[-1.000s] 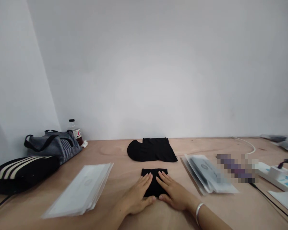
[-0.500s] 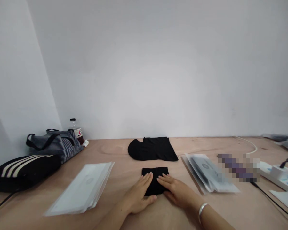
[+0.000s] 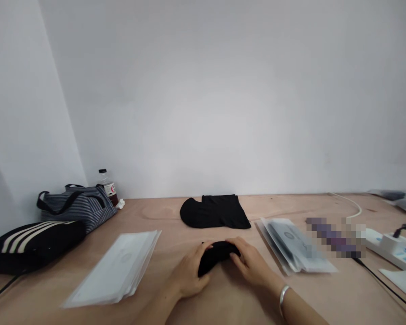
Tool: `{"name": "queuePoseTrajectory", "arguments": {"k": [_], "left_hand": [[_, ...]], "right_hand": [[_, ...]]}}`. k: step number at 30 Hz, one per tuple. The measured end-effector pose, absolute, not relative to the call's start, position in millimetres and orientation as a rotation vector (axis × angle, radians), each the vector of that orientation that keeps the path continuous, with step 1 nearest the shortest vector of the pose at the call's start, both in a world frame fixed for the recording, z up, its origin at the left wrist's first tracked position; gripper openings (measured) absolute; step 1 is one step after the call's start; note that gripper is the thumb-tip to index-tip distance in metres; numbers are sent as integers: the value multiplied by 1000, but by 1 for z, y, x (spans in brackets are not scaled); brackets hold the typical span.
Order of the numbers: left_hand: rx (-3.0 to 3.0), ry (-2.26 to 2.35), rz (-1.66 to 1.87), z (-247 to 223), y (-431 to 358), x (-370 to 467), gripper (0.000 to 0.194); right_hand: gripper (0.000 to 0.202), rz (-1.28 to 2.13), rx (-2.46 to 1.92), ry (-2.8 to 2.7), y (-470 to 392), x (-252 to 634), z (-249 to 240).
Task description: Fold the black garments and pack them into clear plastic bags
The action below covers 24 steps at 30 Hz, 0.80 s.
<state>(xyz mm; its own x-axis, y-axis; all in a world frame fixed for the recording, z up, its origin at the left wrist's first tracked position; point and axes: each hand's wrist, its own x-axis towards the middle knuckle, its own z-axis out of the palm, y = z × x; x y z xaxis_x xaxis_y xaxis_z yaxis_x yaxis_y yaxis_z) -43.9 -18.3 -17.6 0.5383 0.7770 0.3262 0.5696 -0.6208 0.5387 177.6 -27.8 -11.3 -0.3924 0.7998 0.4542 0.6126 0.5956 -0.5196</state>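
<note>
Between my two hands is a folded piece of black cloth (image 3: pixel 217 255), bent into an arch with its near edge raised from the table. My left hand (image 3: pixel 190 271) grips its left end, thumb on the near side and fingers behind. On its right end my right hand (image 3: pixel 249 262) is closed, the thumb in front and the fingers over the far edge; a silver bangle circles that wrist. Farther back lies a flat black fabric hood (image 3: pixel 214 211) with a rounded left end, not touched by either hand.
Frosted plastic bags (image 3: pixel 117 268) lie to the left, and filled ones (image 3: pixel 292 243) to the right. A striped bag (image 3: pixel 77 205), a bottle (image 3: pixel 108 187) and a black pouch (image 3: pixel 37 243) stand at the far left. A power strip (image 3: pixel 389 246) with a plugged-in charger is at the right.
My hands lay flat on the folded cloth before. Now they have closed around its two ends, and the cloth has gone from flat to curved.
</note>
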Motion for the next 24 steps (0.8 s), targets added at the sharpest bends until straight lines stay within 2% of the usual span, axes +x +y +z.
{"name": "queuePoseTrajectory", "arguments": {"k": [5,11,15,19,24], "left_hand": [[1962,1059,1174,-6,-16,-37,36],[1618,1119,1177,-20,1,-32,43],[1782,1378,1052,-35,7,-34,45],[2088,1656,1036,-31,3,-33,41],[2512,1569,999,-21,-9,-28,33]], "right_hand": [[31,402,-1070,-1870,-22,174,-6],[28,470,-1270,-1739,-4,167,-27],[22,358,-1368,-1842,2,167,-40],[22,186,-1512,-1917,-2,168,-35],[30,-2,-1384,-2035,-15,164,-21]]}}
